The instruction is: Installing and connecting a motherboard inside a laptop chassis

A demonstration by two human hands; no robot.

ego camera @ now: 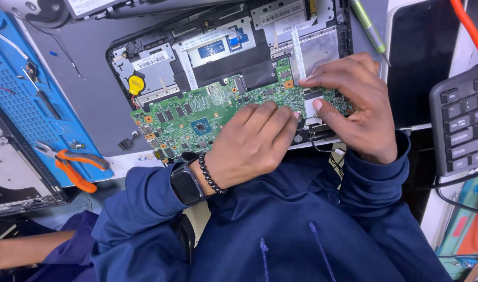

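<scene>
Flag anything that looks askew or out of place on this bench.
The green circuit board sits tilted in the opened laptop shell, not square with it. Both the left hand and right hand rest on its right end. Orange-handled pliers overhang the blue mat.

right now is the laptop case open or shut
Open: the laptop has its cover off, with the green circuit board and yellow coin battery bare.

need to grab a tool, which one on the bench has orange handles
The pliers on the blue mat, left of the green circuit board; the pen-shaped tool at top right is green.
</scene>
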